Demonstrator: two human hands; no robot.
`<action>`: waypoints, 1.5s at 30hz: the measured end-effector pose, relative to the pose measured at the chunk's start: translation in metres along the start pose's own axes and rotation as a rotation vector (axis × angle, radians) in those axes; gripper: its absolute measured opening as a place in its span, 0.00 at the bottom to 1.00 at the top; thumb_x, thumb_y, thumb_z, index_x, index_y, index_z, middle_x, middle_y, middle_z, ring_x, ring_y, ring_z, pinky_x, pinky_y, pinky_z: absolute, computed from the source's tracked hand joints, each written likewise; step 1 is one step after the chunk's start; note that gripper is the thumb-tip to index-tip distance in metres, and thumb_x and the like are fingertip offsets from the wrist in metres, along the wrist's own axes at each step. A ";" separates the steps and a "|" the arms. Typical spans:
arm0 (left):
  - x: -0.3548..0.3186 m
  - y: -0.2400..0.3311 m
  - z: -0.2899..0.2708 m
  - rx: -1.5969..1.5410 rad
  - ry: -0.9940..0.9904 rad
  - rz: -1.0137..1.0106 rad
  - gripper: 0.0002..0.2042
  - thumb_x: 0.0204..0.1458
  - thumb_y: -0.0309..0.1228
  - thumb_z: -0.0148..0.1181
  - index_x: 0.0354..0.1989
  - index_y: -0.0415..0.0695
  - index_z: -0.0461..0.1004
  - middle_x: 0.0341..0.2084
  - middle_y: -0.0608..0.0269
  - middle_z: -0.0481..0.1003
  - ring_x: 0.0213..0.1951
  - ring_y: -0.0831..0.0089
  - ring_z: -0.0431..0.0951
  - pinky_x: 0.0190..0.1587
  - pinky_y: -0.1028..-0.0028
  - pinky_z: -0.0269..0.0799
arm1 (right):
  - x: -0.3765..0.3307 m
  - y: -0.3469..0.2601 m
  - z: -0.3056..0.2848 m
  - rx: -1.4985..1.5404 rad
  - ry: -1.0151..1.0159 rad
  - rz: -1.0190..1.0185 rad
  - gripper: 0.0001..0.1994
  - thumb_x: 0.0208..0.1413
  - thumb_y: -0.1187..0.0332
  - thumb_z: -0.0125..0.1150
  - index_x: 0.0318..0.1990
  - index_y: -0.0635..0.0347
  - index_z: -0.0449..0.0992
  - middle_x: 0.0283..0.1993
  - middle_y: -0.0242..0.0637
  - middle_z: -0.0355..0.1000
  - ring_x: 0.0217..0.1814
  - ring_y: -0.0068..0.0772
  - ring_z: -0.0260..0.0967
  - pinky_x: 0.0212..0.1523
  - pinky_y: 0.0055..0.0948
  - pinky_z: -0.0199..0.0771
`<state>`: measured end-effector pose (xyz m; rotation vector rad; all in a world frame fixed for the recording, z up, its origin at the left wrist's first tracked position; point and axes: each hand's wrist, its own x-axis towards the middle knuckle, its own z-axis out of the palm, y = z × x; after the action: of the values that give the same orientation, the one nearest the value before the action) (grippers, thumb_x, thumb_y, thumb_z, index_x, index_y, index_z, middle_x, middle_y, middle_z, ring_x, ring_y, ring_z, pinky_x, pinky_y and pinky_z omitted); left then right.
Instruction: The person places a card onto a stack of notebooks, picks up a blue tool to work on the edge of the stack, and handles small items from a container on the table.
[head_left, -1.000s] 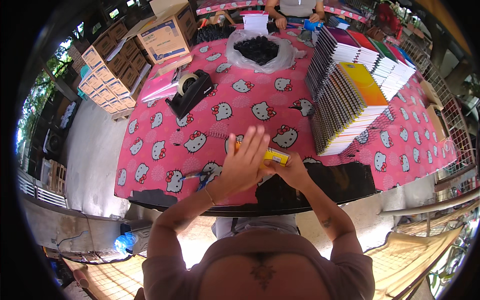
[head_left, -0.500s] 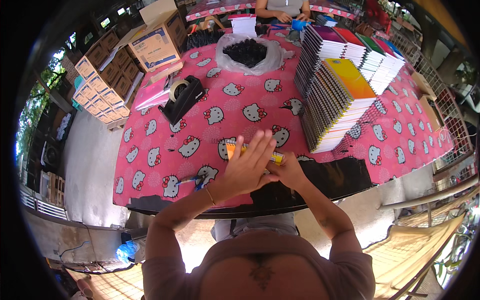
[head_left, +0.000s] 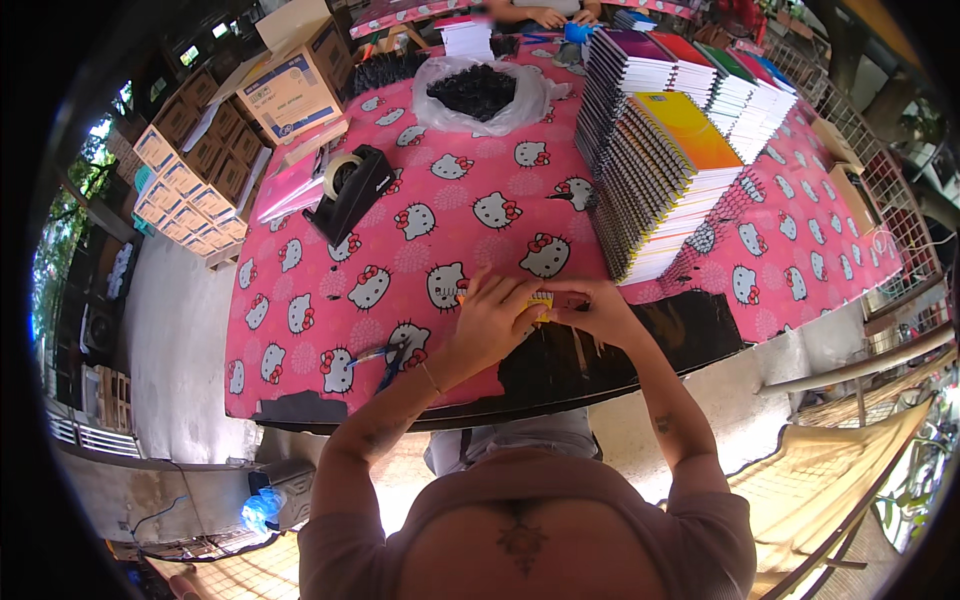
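Both of my hands meet at the near edge of a table covered with a pink cartoon-cat cloth (head_left: 400, 210). Between them is a small flat yellow item (head_left: 540, 300), mostly hidden by the fingers. My left hand (head_left: 492, 322) curls over its left side. On its right end, the fingers of my right hand (head_left: 592, 312) pinch it. A black sheet (head_left: 610, 350) lies under my hands along the table edge.
Stacks of spiral notebooks (head_left: 660, 170) with coloured covers rise to the right. A black tape dispenser (head_left: 350, 190) and a clear bag of dark pieces (head_left: 480, 92) sit farther back. Scissors (head_left: 385, 358) lie left of my hands. Cardboard boxes (head_left: 290, 85) stand at the left. Another person's hands (head_left: 550, 15) are at the far edge.
My left hand was raised with fingers spread over the yellow item; now it has closed down around it. The view has shifted slightly closer to the table.
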<state>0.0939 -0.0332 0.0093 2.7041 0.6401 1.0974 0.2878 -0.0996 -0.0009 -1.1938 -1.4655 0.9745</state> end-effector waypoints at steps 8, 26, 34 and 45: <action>0.000 -0.012 0.003 -0.012 -0.052 0.039 0.08 0.51 0.33 0.62 0.38 0.46 0.75 0.28 0.64 0.74 0.36 0.63 0.73 0.49 0.62 0.63 | 0.011 0.008 -0.016 -0.125 -0.041 0.008 0.08 0.53 0.74 0.62 0.40 0.67 0.79 0.33 0.39 0.79 0.37 0.23 0.77 0.41 0.24 0.78; 0.132 0.049 -0.094 -0.027 0.327 0.339 0.11 0.46 0.20 0.60 0.40 0.43 0.76 0.37 0.59 0.77 0.40 0.60 0.77 0.48 0.61 0.69 | -0.035 -0.151 -0.036 -0.680 0.746 -0.675 0.19 0.48 0.74 0.63 0.49 0.67 0.71 0.49 0.51 0.70 0.53 0.47 0.68 0.54 0.35 0.65; 0.249 0.045 -0.007 -0.434 0.266 0.530 0.11 0.45 0.16 0.56 0.38 0.37 0.76 0.42 0.54 0.77 0.49 0.57 0.76 0.52 0.64 0.71 | -0.007 -0.132 -0.170 -0.253 0.642 -0.197 0.34 0.48 0.69 0.71 0.61 0.75 0.63 0.56 0.52 0.69 0.56 0.32 0.67 0.56 0.30 0.67; 0.185 0.017 0.010 -0.455 0.406 0.023 0.16 0.52 0.23 0.57 0.50 0.41 0.73 0.45 0.53 0.76 0.48 0.60 0.77 0.47 0.70 0.71 | 0.004 -0.031 -0.194 0.443 0.699 0.124 0.33 0.64 0.44 0.41 0.67 0.61 0.56 0.66 0.41 0.60 0.65 0.39 0.58 0.62 0.36 0.60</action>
<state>0.2248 0.0337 0.1229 2.1281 0.3490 1.5920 0.4715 -0.1007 0.0698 -1.1355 -0.5942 0.7892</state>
